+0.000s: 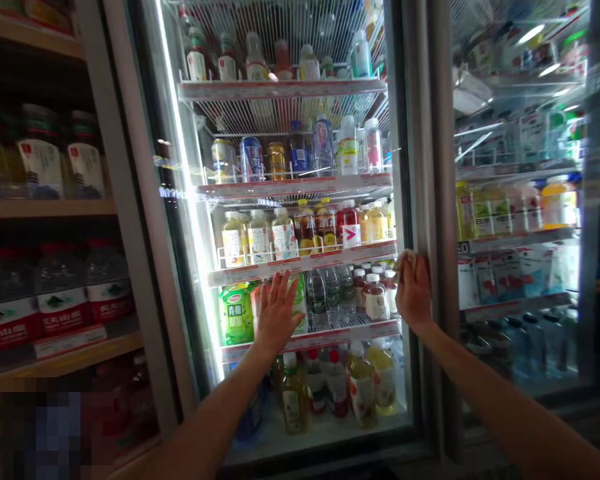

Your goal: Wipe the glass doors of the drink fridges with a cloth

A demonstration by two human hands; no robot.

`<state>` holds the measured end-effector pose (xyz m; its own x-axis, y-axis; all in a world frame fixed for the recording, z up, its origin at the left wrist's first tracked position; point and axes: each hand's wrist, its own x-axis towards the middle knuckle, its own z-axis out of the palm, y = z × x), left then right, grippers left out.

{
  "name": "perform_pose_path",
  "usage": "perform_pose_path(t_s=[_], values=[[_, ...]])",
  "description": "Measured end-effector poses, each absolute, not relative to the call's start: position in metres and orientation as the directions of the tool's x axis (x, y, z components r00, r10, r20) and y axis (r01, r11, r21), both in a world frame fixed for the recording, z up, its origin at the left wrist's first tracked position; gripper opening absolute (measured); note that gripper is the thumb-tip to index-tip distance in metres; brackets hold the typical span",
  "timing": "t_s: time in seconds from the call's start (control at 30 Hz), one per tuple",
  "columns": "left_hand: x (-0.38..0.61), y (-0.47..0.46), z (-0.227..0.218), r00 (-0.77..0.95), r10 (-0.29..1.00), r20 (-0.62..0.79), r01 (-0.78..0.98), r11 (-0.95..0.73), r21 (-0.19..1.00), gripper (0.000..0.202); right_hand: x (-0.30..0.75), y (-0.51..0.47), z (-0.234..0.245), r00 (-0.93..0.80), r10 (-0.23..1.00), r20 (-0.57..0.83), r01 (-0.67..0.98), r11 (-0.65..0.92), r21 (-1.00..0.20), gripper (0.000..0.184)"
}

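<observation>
A tall drinks fridge with a glass door [300, 440] fills the middle of the view, lit along its left side. My left hand [277, 313] lies flat toward the glass with its fingers spread, in front of the shelf of green packs and water bottles. Near the door's right edge, my right hand [414, 290] is closed round a crumpled, pale cloth [407, 259] against the metal frame [425, 200]. Behind the glass stand juice bottles [235, 240], cans [276, 160] and clear water bottles [317, 297]. My left palm is hidden from me.
On the left, wooden shelves [50, 208] hold dark bottles and red-labelled water bottles [60, 293]. A second glass-fronted fridge [520, 243] with bottles and packs stands on the right. Bright reflections lie on the glass. The lower left corner is pixelated.
</observation>
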<state>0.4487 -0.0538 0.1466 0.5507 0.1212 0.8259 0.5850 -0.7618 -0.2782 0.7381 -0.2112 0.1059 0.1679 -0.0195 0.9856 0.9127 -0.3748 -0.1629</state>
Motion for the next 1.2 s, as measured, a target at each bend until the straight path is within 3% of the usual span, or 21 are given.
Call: perform_pose_path(t_s=[0.17, 0.37, 0.6, 0.8, 1.0, 1.2], values=[[0.447, -0.05, 0.111, 0.559, 0.058, 0.827, 0.551, -0.772, -0.318, 0.07, 0.703, -0.214, 0.019, 0.167, 0.058, 0.984, 0.919, -0.371, -0.134, 0.063], [0.449, -0.051, 0.087, 0.566, 0.084, 0.82, 0.555, -0.775, -0.304, 0.068, 0.715, -0.202, 0.054, 0.169, 0.008, 0.986, 0.923, -0.353, -0.155, 0.059], [0.442, -0.054, 0.061, 0.642, 0.088, 0.762, 0.53, -0.769, -0.357, 0.07, 0.675, -0.211, -0.016, 0.168, 0.147, 0.975, 0.912, -0.399, -0.097, 0.066], [0.442, -0.054, 0.056, 0.639, 0.082, 0.765, 0.535, -0.762, -0.364, 0.072, 0.668, -0.192, 0.034, 0.141, 0.116, 0.983, 0.916, -0.393, -0.085, 0.067], [0.44, -0.051, 0.054, 0.641, 0.044, 0.766, 0.536, -0.74, -0.406, 0.078, 0.635, -0.187, 0.013, -0.023, 0.321, 0.947, 0.938, -0.321, 0.132, 0.069], [0.435, -0.047, 0.049, 0.663, 0.022, 0.749, 0.533, -0.716, -0.451, 0.078, 0.628, -0.173, 0.042, 0.004, 0.262, 0.965, 0.933, -0.349, 0.091, 0.061]])
